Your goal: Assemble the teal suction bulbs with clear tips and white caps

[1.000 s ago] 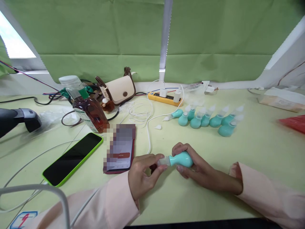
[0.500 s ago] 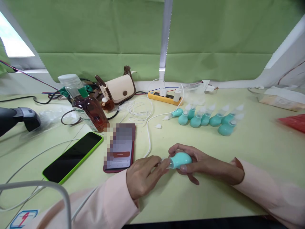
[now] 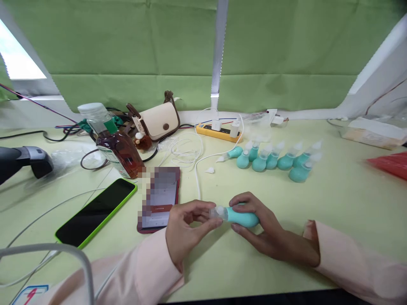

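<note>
Between my hands, a teal bulb (image 3: 244, 217) with a clear nozzle piece (image 3: 219, 212) lies nearly level above the table. My right hand (image 3: 265, 228) wraps its fingers and thumb around the round teal part. The fingertips and thumb of my left hand (image 3: 187, 226) pinch the clear piece at the other end. Farther back, several similar teal bulbs (image 3: 260, 162) with pale pointed tips stand grouped. One teal bulb (image 3: 234, 152) at their left lies on its side. A small white piece (image 3: 210, 170) rests alone on the table.
A phone with a red case (image 3: 159, 199) and a phone with a green case (image 3: 98, 212) lie at left. Behind are an amber bottle (image 3: 119, 150), a cream bag (image 3: 162, 120) and a yellow power strip (image 3: 219, 132). A white cable (image 3: 197, 182) crosses the table. Red plastic (image 3: 389, 164) lies right.
My left fingers have shifted from over the nozzle end to a thumb-and-finger pinch, baring the clear piece. My right hand has turned, its fingers now lying over the bulb.
</note>
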Demonstrator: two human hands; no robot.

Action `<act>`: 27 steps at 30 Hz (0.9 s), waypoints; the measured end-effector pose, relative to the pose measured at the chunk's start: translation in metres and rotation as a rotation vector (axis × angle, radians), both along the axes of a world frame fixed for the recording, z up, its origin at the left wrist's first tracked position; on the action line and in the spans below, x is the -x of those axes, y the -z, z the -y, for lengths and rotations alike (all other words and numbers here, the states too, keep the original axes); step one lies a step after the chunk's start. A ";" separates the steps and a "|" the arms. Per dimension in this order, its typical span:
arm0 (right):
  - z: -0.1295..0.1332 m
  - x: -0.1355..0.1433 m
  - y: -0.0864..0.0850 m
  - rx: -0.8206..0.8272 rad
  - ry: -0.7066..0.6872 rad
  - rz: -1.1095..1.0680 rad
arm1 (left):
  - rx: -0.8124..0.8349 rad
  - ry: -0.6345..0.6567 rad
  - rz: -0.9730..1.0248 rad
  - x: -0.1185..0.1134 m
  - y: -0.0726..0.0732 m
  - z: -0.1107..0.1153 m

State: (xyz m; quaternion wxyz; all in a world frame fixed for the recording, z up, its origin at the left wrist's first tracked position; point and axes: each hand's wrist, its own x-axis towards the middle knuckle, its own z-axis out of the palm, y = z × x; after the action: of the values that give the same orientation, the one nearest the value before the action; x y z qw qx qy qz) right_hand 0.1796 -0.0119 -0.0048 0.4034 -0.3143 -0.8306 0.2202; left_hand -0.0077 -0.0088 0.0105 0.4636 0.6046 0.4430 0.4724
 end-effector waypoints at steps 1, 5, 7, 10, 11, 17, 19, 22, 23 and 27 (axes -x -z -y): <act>-0.001 0.002 0.001 0.100 0.012 -0.034 | 0.069 0.007 0.023 -0.001 0.000 -0.001; 0.002 0.012 0.002 0.560 -0.051 -0.251 | 0.070 -0.011 0.065 -0.001 -0.002 -0.001; 0.006 0.020 0.001 0.652 -0.079 -0.357 | 0.070 -0.015 0.125 -0.001 -0.002 0.000; 0.011 0.030 -0.002 0.619 -0.074 -0.425 | 0.152 0.042 0.204 0.000 -0.002 0.000; 0.010 0.031 -0.004 0.580 -0.065 -0.392 | 0.167 0.061 0.210 0.000 -0.002 -0.001; -0.041 0.020 -0.024 0.101 0.063 -0.026 | 0.032 -0.023 0.219 0.002 -0.003 -0.007; -0.068 0.020 -0.027 -0.070 0.170 0.271 | 0.033 -0.011 0.210 0.001 -0.002 -0.006; -0.100 0.025 -0.022 -0.147 0.230 0.590 | 0.084 0.081 0.181 -0.001 0.001 -0.006; -0.107 0.028 -0.018 -0.145 0.229 0.614 | 0.105 0.103 0.167 -0.001 0.002 -0.006; -0.117 0.030 -0.009 -0.107 0.203 0.588 | 0.147 0.140 0.132 0.000 0.004 -0.009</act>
State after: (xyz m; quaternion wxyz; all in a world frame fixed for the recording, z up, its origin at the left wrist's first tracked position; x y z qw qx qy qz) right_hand 0.1493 0.1050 0.0046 0.1817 -0.4242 -0.8865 0.0341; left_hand -0.0079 -0.0001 0.0063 0.5668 0.5658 0.4017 0.4441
